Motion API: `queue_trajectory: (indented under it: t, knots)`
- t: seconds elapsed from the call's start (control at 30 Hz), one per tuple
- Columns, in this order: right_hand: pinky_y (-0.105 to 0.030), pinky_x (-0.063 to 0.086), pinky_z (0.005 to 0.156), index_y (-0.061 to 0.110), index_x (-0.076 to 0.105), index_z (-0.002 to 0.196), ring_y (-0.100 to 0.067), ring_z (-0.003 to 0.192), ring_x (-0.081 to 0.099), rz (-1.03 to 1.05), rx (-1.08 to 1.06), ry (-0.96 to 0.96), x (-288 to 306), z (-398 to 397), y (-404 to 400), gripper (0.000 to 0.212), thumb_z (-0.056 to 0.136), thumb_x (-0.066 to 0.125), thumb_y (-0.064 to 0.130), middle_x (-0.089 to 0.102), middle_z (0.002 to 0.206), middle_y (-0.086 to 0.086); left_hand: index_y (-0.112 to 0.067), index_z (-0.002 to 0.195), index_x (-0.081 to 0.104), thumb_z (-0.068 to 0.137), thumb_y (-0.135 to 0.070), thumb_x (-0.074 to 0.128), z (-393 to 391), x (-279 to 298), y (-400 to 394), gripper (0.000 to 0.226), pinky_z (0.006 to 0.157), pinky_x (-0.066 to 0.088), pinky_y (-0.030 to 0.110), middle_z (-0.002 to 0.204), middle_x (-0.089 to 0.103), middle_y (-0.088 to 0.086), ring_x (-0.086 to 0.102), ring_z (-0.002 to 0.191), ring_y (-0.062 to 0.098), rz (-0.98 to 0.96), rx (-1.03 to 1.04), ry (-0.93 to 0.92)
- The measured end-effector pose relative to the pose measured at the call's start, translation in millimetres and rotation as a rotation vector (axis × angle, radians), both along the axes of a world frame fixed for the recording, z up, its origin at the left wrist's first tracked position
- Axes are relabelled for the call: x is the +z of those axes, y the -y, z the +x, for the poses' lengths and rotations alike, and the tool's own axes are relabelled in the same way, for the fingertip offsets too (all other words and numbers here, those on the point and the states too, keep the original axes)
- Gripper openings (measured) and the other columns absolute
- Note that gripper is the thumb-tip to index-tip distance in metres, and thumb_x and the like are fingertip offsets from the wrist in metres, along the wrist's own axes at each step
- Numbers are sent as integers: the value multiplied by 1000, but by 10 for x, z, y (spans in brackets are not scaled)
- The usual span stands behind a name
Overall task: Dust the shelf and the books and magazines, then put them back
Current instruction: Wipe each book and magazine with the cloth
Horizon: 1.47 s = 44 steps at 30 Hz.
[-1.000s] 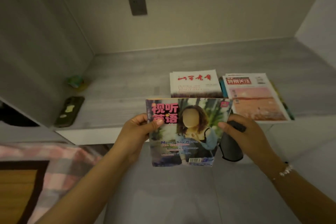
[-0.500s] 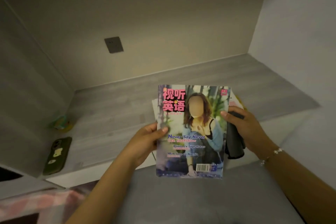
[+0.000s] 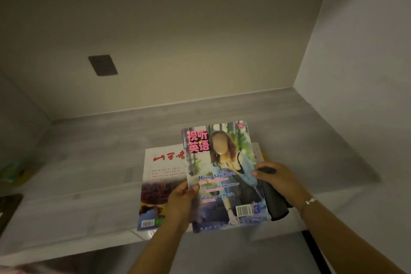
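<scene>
1. A colourful magazine [image 3: 224, 176], its cover showing a seated woman and pink Chinese title characters, is held face up over the front part of the grey shelf [image 3: 93, 162], gripped at both side edges.
2. The left hand [image 3: 181, 201] grips the magazine's left edge, thumb curled on the cover and fingers hidden beneath.
3. The right hand [image 3: 280, 180] holds the right edge, thumb on the cover, and its fingers also wrap a dark cloth [image 3: 275, 202] that hangs below the palm.
4. A white magazine with red brush characters [image 3: 162, 180] lies flat on the shelf just left of the held one, its near end overhanging the shelf's front lip; the held magazine and the left hand cover its right part.
5. Another publication [image 3: 258, 151] peeks out at the held magazine's right edge; most of it is hidden.
6. A dark wall plate [image 3: 102, 65] sits on the back wall, up and to the left.
7. At the far left, a blurred green-and-yellow object [image 3: 11, 172] rests on the shelf, and a dark flat object [image 3: 9, 209] lies near the front edge, cut off by the frame.
</scene>
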State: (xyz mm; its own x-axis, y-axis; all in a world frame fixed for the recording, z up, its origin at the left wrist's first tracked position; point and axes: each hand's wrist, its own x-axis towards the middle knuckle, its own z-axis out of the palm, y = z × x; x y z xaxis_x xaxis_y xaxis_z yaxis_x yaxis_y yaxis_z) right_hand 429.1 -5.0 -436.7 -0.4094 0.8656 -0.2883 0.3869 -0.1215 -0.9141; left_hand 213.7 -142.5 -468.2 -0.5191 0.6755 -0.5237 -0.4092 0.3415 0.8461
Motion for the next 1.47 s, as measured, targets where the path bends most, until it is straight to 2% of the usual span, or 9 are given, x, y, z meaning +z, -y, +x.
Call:
queue_trajectory:
  t: [0.2,0.33,0.43,0.57,0.77,0.87,1.13,1.27,1.47]
  knots:
    - [-30,51,77,15,71,83,-21,84,66,5,-16,126,-351,200,-506,5,80,74,16,70,82,0,-6,97,70,92,1,55,300,-358,-605,18,90,51,55,96,72,18,66,96,40,-74,41,25]
    - [-34,52,74,6,73,81,-25,78,66,0,-56,224,-591,237,-744,12,82,72,18,71,80,-11,-19,74,63,92,-7,56,402,-445,-955,23,69,54,24,76,66,5,63,78,24,-175,-90,-253]
    - [-31,48,64,3,67,69,-22,64,58,-47,-90,323,-809,239,-826,26,83,72,24,65,68,-15,-13,85,60,93,-13,56,393,-531,-1070,10,74,48,25,82,63,1,61,83,20,-297,-247,-522]
    - [-24,34,51,15,46,51,-13,51,43,-25,-49,466,-978,201,-888,43,87,67,28,46,52,-1,-15,93,59,92,-4,51,378,-683,-1100,14,67,54,20,84,66,1,65,82,20,-245,-321,-518]
    - [-9,32,48,18,65,72,-7,57,50,55,-55,517,-987,230,-922,19,89,62,28,56,64,4,-14,102,54,90,1,54,399,-713,-1067,19,56,48,11,82,61,0,59,73,11,-205,-283,-517]
    - [-23,39,49,2,64,64,-23,60,60,95,-150,540,-959,291,-908,37,88,63,29,58,61,-11,-14,108,50,89,0,56,379,-740,-1077,25,55,47,10,87,60,-2,58,76,6,-223,-302,-564]
    - [-35,43,90,11,66,106,-26,97,57,82,-317,206,-366,355,-929,25,91,61,29,61,104,-8,-18,118,54,80,-24,67,346,-694,-1161,41,95,48,35,120,47,5,51,109,24,-368,-403,-783]
    - [-35,48,84,14,68,91,-23,90,62,-40,-320,-32,-152,223,-849,19,91,60,31,68,95,-5,-25,103,61,91,-37,58,410,-349,-1389,17,83,56,39,102,64,0,64,91,17,-117,-498,-588]
    - [-35,54,81,11,69,94,-24,91,66,-205,-334,-201,-167,38,-710,25,89,59,34,71,93,-8,-25,110,57,96,-27,54,638,66,-1603,15,90,48,27,106,62,-8,58,105,14,33,-701,-44]
